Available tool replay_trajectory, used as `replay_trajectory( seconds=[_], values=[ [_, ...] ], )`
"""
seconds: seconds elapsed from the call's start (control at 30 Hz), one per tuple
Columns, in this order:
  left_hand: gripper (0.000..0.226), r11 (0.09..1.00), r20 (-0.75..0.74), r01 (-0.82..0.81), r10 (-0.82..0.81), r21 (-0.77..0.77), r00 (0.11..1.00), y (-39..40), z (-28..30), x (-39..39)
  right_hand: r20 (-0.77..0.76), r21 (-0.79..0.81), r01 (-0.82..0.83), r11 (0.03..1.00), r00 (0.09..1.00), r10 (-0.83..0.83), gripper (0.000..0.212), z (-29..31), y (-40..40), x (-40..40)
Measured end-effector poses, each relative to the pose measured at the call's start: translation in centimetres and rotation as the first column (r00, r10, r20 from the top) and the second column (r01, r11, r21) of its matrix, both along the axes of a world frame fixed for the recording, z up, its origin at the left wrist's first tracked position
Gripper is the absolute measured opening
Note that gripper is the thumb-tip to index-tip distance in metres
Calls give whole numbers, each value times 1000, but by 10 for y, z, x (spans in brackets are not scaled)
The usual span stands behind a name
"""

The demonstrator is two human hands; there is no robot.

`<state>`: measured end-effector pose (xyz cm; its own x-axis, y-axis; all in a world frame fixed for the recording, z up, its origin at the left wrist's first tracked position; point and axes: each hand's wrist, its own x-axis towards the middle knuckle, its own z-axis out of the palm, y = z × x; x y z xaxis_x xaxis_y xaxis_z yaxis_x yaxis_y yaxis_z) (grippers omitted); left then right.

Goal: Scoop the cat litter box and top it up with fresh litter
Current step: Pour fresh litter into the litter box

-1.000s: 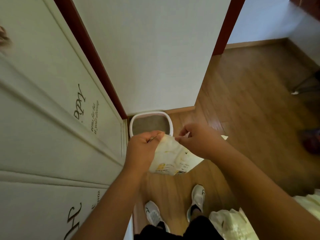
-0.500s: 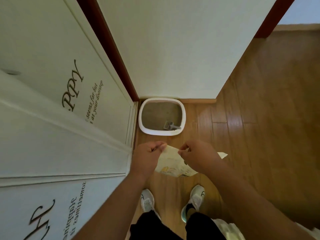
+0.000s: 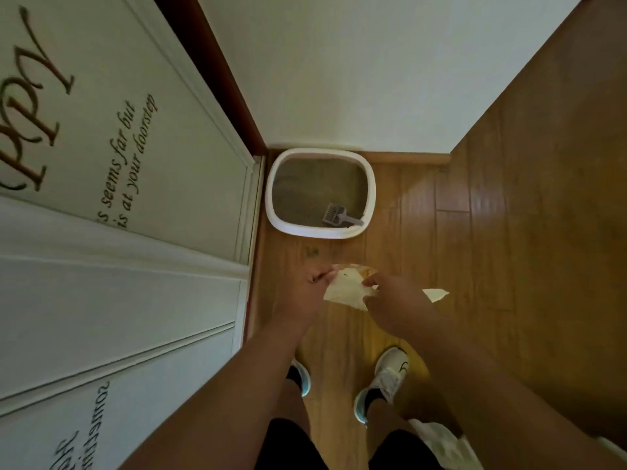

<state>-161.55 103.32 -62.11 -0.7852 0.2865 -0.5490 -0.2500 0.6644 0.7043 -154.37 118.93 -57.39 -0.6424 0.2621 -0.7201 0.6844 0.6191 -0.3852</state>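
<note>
From the head camera, looking straight down, a person stands on a brown wooden plank floor (image 3: 509,232) with both bare arms reaching forward. The left hand (image 3: 300,293) and the right hand (image 3: 393,307) hold a cream-coloured, crinkled litter bag with yellow and orange print (image 3: 346,288) between them, above the floor. The left hand's fingers are curled and pinch the bag's left edge; the right hand's thumb and fingers are curled and pinch the bag's right side, and 1 torn corner of the bag sticks out just beyond the right wrist.

The white, rounded-rectangle plastic litter box (image 3: 371,195) sits on the floor ahead of the hands, in the corner where the pale wall (image 3: 339,69) meets the white panelled door with dark lettering (image 3: 118,147). It touches or nearly touches the wall's skirting at its far side. Inside is a level bed of grey-brown litter (image 3: 315,184). A grey slotted plastic scoop (image 3: 337,215) lies on the litter in the near right corner, its handle pointing to the box's right rim.

Below the hands are 2 white trainers (image 3: 390,371), and a crumpled white plastic bag (image 3: 441,446) lies at the lower right.
</note>
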Motion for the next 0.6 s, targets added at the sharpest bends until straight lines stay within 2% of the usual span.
replay_trajectory(
  seconds=[0.17, 0.37, 0.6],
  values=[
    [29, 993, 12, 98, -98, -62, 995, 7, -65, -24, 70, 12, 22, 1000, 997, -23, 42, -58, 7, -23],
    [28, 987, 23, 129, -127, -93, 992, 20, -132, -53, 82, 9, 50, 999, 995, -51, 43, -137, 19, -53],
    [26, 977, -76, 160, -172, -138, 982, 40, -212, -74, 42, 51, -7, 999, 999, 5, 45, -229, 41, -72]
  ],
)
